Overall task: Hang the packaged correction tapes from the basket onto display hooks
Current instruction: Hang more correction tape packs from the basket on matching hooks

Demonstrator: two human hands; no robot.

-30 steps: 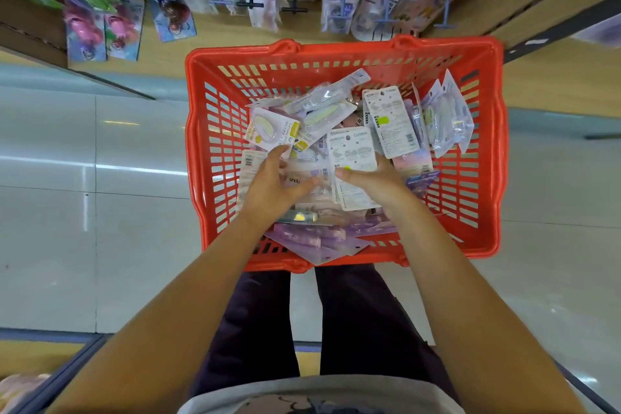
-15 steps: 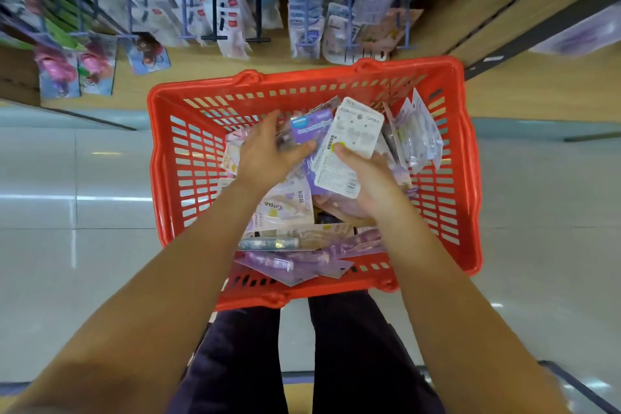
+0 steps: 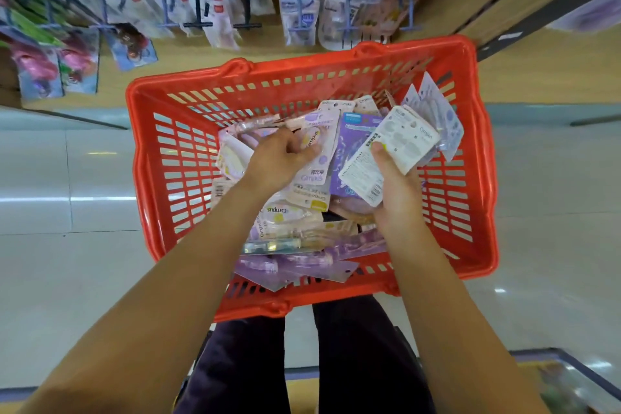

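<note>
Hands (image 3: 391, 175) hold packs (image 3: 393, 148) inside basket (image 3: 174, 158).

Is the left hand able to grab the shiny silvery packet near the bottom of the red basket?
Probably yes. The silvery packet lies uncovered on the pile in the red plastic basket, just beside the left forearm; the left hand is busy pinching another pack, though.

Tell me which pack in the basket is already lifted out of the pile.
The white-backed pack pinched in the right hand; it faces back-up above the pile, while the others lie loose in the red basket.
</note>
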